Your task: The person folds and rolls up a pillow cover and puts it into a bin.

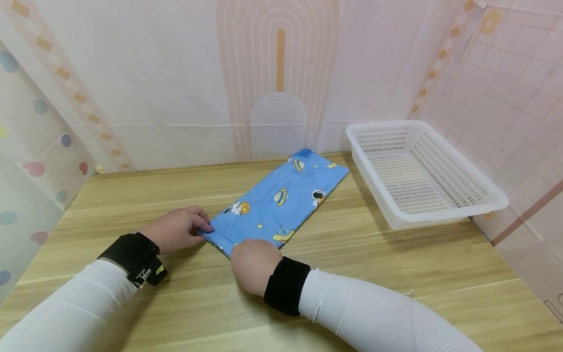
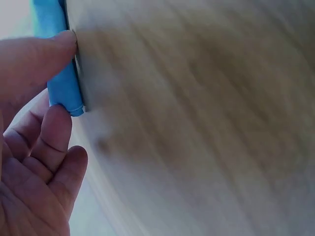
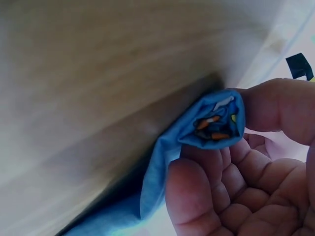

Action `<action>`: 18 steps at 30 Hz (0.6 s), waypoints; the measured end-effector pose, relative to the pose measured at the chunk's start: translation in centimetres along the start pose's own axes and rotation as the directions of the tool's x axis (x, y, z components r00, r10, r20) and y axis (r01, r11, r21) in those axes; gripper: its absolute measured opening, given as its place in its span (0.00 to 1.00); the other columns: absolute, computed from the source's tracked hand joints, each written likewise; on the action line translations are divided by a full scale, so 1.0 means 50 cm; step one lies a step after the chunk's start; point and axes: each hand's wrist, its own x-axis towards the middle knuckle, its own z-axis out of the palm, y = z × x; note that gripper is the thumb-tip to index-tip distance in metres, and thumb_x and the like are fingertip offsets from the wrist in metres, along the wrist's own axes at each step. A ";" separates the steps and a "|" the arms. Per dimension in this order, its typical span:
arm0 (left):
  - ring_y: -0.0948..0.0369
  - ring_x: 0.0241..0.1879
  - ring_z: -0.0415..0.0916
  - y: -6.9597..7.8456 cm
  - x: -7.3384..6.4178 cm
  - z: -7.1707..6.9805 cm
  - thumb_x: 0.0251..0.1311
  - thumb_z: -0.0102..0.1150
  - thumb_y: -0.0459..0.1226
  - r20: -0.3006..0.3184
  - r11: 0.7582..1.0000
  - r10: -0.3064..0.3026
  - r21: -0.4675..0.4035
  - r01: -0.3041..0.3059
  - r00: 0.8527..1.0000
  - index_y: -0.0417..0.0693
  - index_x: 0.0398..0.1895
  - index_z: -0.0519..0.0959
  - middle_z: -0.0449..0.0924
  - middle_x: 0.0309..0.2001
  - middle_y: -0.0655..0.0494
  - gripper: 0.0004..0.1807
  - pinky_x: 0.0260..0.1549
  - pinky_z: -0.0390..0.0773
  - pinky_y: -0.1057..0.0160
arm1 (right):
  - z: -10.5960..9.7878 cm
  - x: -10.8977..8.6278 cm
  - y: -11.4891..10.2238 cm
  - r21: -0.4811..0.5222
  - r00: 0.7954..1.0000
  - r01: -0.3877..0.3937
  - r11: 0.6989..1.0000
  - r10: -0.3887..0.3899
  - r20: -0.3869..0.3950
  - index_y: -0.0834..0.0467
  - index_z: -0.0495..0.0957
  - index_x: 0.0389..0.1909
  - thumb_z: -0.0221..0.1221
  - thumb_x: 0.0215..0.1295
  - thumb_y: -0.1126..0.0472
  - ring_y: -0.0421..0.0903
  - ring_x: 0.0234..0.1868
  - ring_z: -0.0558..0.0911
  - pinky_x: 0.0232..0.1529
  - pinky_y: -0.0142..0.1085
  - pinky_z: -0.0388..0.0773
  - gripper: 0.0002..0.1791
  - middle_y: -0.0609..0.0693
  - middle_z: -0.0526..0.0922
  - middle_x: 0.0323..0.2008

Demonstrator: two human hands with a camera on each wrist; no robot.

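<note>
A blue cloth point(image 1: 268, 200) printed with astronauts and planets lies flat on the table as a long folded strip, slanting away to the right. Its near edge is rolled over into a small tube, whose coiled end point(image 3: 214, 123) shows in the right wrist view. My left hand point(image 1: 178, 229) pinches the left end of that roll between thumb and fingers. At the roll's other end, my right hand point(image 1: 255, 266) holds it with thumb on one side and fingers on the other. In the head view, the back of the right hand hides its fingertips.
A white plastic basket point(image 1: 384, 198) with slotted walls stands at the right, beyond the far end of the cloth. The wood-grain table point(image 1: 352, 244) meets a patterned backdrop point(image 1: 176, 88) at the back and both sides.
</note>
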 end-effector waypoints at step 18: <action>0.62 0.45 0.81 -0.001 0.001 0.013 0.66 0.71 0.35 -0.058 0.987 0.070 0.147 -0.061 0.996 0.51 0.42 0.91 0.80 0.46 0.58 0.05 0.48 0.85 0.55 | 0.003 0.000 0.009 0.033 1.000 0.009 0.999 -0.009 0.000 0.54 0.81 0.29 0.62 0.74 0.60 0.37 0.23 0.75 0.21 0.33 0.77 0.10 0.44 0.80 0.24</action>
